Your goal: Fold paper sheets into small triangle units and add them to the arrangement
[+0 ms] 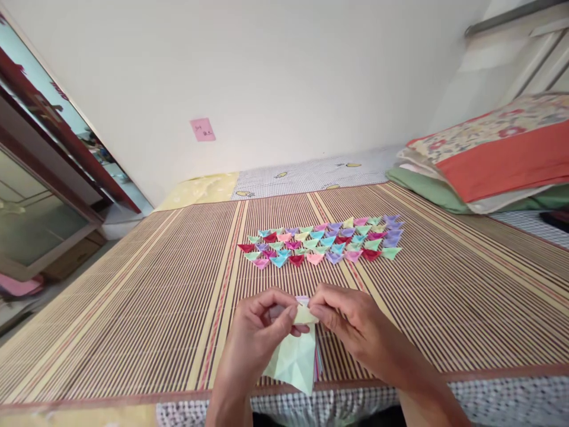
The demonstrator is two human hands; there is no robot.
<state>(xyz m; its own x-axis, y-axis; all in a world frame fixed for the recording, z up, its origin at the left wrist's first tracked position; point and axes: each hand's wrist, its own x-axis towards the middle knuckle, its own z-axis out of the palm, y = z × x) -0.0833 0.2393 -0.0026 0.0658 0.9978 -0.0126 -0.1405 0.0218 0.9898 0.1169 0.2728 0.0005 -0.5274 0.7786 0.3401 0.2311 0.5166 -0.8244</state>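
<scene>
A small folded piece of pale yellow-green paper [306,315] is pinched between my two hands, above the near part of the striped mat. My left hand [265,323] grips its left edge with thumb and fingers, and my right hand [340,308] pinches its right edge. Beneath them lies a light green creased sheet [293,360] on a stack of coloured papers [317,363], partly hidden by my hands. Farther out, several rows of small folded paper triangles [315,258] in red, pink, blue, green and purple stand side by side on the mat.
The striped bamboo mat [155,308] covers a bed that meets a white wall [284,77]. Folded bedding [511,154] is piled at the far right. A pink note [203,129] sticks to the wall. At the left is a doorway with a red-brown frame [66,130].
</scene>
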